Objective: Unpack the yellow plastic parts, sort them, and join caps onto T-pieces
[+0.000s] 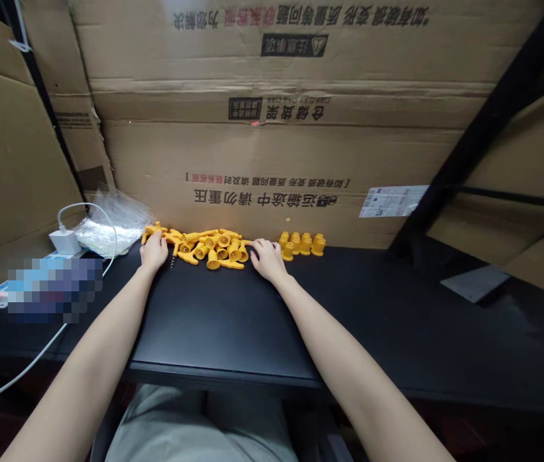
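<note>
A heap of several small yellow plastic parts (pixel 209 247) lies at the back of the black table (pixel 214 321), against the cardboard. My left hand (pixel 154 250) rests at the heap's left end, fingers curled down onto the parts there. My right hand (pixel 266 256) lies at the heap's right end, fingers spread and touching the nearest yellow piece. A separate cluster of several upright yellow caps (pixel 302 244) stands just right of my right hand. Whether either hand grips a piece is hidden by the fingers.
A clear plastic bag (pixel 111 221) lies left of the heap. A white charger (pixel 64 241) with its cable (pixel 22 372) sits at far left beside a blurred box. Cardboard walls (pixel 272 160) close the back and left. A black frame bar (pixel 474 135) slants on the right.
</note>
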`<state>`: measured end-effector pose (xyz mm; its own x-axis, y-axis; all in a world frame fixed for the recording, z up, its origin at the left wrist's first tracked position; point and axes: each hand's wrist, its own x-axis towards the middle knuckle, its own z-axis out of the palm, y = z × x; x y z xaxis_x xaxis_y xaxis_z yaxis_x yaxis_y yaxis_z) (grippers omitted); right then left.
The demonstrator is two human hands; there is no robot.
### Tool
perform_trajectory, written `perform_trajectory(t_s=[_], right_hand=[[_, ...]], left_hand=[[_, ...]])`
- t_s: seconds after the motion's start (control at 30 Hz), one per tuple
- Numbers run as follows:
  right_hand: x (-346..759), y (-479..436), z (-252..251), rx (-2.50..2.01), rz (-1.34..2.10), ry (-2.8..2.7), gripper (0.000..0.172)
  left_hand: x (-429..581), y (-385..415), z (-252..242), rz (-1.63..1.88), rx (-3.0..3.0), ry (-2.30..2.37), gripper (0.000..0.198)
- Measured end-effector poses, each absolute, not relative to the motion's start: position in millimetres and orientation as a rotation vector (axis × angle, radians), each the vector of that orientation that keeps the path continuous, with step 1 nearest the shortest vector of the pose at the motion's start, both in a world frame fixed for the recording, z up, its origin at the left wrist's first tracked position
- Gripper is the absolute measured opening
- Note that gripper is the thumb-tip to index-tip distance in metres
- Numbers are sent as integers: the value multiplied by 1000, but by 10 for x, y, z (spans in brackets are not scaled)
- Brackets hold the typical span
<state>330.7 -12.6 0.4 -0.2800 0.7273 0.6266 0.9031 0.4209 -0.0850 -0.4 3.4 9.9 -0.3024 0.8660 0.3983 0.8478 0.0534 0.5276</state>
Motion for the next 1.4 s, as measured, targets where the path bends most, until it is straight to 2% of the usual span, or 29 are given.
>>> perform_trajectory(t_s=[0.23,0.43,0.6,0.8,1.0,1.4], right_hand=[[3293,-136,12,-1424,-349,-2115,32],[3293,-134,6,-1449,-330,-2118,32],[3295,-129,-3,-1451,-317,-2122,31],[3298,-135,-3,-1440,-304,-2128,31],[3288,-147,6,-1465,-293,-2144,31],[3282,-134,-11,-1450,-255,-2163,29]], left_hand=[[-82,144,25,1273,1815,2241,44],[-116,212,-29,1383,2002,2049,41],[-113,231,-61,1181,2182,2021,49],[-23,141,2,948,2190,2149,46],[59,50,70,785,2226,2283,54],[136,-60,181,742,1957,2421,36]])
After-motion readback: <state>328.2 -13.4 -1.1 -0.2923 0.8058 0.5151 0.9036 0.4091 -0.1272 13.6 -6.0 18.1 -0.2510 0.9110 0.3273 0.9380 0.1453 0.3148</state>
